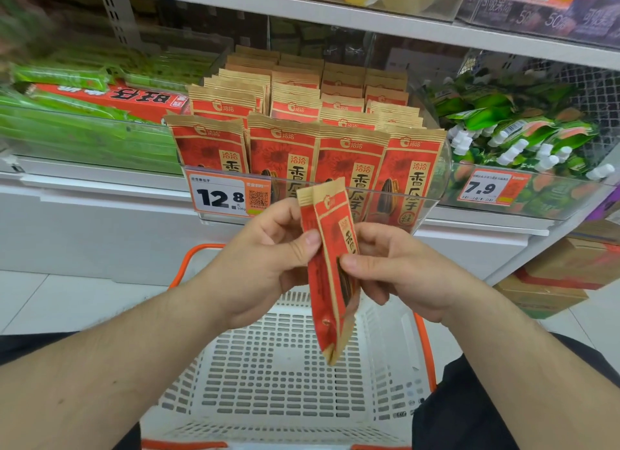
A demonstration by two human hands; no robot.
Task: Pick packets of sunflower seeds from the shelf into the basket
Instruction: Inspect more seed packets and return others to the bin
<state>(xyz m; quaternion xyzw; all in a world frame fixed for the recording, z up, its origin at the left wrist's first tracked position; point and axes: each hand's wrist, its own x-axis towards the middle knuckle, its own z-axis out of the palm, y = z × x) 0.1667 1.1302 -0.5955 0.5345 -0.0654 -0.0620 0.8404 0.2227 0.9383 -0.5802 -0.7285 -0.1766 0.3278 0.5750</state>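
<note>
Two seed packets (pixel 330 272) upright between both thumbs, left hand (pixel 265 265) and right hand (pixel 399 268) pinching them (above the basket (pixel 385 376)).

2 packets (pixel 330 272) between hands (pixel 268 258), above basket (pixel 278 376), before shelf (pixel 100 181).

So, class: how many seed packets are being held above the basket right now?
2. Both packets are held together over the white basket: the left hand pinches the rear one, the right hand the front one. A third could be hidden between them.
</note>
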